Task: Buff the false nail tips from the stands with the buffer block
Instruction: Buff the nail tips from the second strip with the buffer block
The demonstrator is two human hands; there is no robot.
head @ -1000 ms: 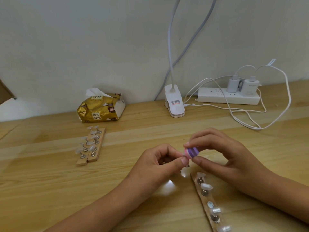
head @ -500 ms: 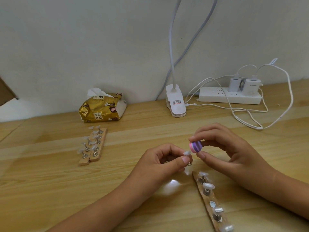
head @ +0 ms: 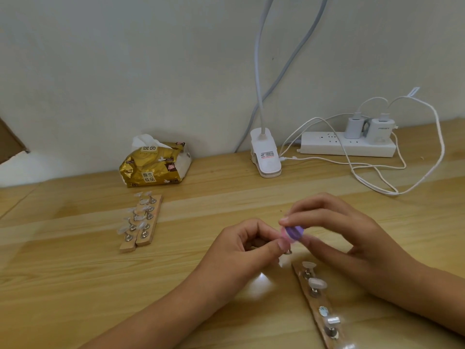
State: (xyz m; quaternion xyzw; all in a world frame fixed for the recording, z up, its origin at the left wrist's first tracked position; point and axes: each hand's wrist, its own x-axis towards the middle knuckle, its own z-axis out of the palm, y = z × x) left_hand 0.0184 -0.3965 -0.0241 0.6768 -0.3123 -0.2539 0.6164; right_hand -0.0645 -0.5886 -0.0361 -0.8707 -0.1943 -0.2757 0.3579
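Head view: right fingers (head: 312, 217) pinch buffer block (head: 293, 233), left fingers (head: 270, 246) pinch nail stand (head: 288, 252); tissue pack (head: 151, 171) holds tissues (head: 145, 141).

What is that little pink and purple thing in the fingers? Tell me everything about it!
The buffer block is small and stubby, with pink and purple layers, blurry here. The right hand pinches it between thumb and fingers above the wooden table, its pink end right at the thumb tip of the left hand.

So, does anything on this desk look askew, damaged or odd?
Nothing looks spilled or broken. The near wooden stand lies slanted on the desk near the right hand, and its lower holders seem bare, without nail tips.
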